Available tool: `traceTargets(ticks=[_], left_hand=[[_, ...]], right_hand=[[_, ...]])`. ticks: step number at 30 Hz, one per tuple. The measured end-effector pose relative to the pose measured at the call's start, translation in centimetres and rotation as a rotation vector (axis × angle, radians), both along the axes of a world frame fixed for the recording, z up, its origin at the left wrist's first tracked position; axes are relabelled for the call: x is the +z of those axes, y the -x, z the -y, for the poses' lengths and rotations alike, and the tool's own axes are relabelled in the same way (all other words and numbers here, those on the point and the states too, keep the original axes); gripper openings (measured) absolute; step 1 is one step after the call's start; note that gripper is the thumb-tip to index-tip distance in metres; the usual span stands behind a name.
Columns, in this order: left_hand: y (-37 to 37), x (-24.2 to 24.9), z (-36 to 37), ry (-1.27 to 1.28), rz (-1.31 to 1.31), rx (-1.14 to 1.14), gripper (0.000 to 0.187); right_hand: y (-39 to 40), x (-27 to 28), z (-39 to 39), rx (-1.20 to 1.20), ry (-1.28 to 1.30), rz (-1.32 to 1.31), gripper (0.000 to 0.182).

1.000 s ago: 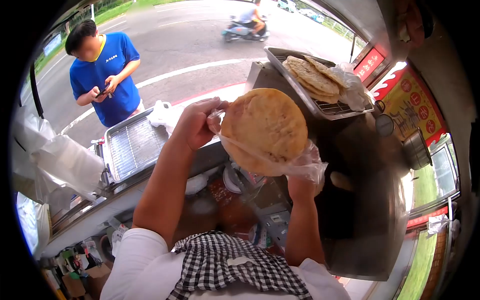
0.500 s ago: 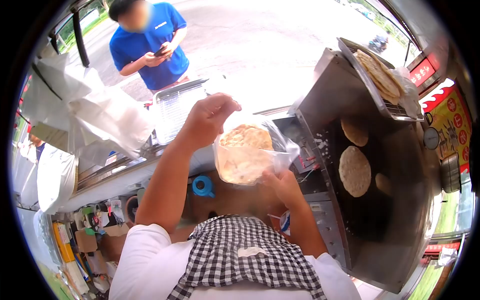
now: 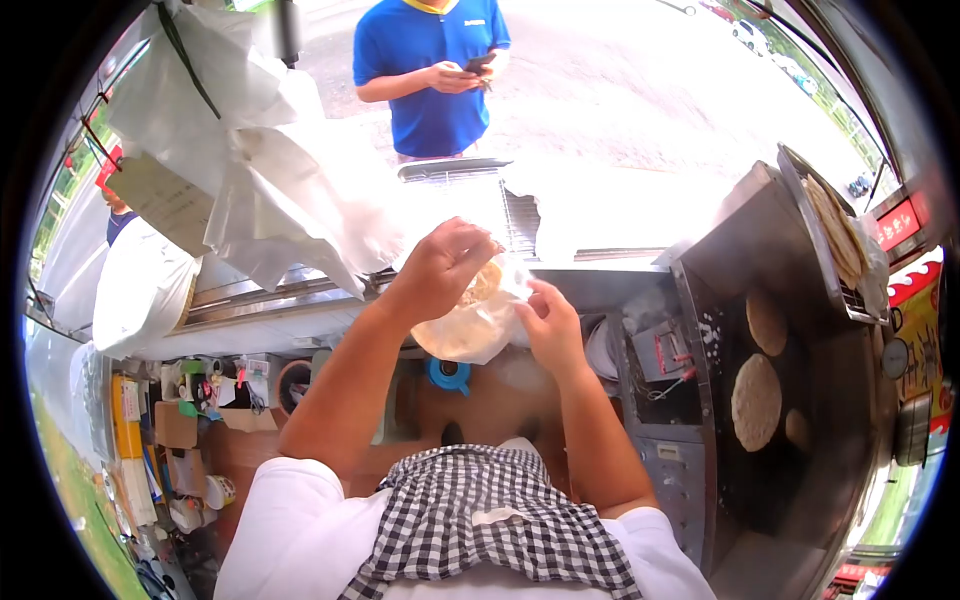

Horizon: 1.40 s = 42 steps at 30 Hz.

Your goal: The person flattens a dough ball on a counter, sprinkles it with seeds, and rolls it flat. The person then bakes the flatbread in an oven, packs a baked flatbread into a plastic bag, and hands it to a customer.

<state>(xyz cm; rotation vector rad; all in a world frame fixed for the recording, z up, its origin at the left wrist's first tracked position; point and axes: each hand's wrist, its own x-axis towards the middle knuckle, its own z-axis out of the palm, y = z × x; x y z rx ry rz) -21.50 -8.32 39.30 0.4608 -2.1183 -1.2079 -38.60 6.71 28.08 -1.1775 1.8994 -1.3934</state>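
Observation:
A browned round flatbread [image 3: 483,285] sits inside a clear plastic bag [image 3: 455,336] in front of me. My left hand [image 3: 440,268] pinches the bag near its upper edge and hides part of the bread. At the bag's right edge, my right hand [image 3: 550,322] grips the plastic between thumb and fingers. The bag hangs between both hands, above the counter's inner edge and the floor.
On my right is a griddle [image 3: 765,470] with several flatbreads [image 3: 756,403]. A rack of baked flatbreads [image 3: 830,230] stands above it. White plastic bags [image 3: 270,190] hang at left. Across the counter, a person in blue [image 3: 425,75] holds a phone.
My right hand has risen from the bag's lower corner to its upper right edge. The bag looks drawn together, covering more of the bread. The whole view has shifted, moving the surroundings rightward.

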Motion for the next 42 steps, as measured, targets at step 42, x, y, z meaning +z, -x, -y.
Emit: traceTargets(ticks=[42], left_hand=[[-18.7,-11.2,-10.1,-0.18,0.239,0.874,0.03]], right_hand=[[10.7,0.1,29.4,-0.082,0.08,-0.168,0.066]])
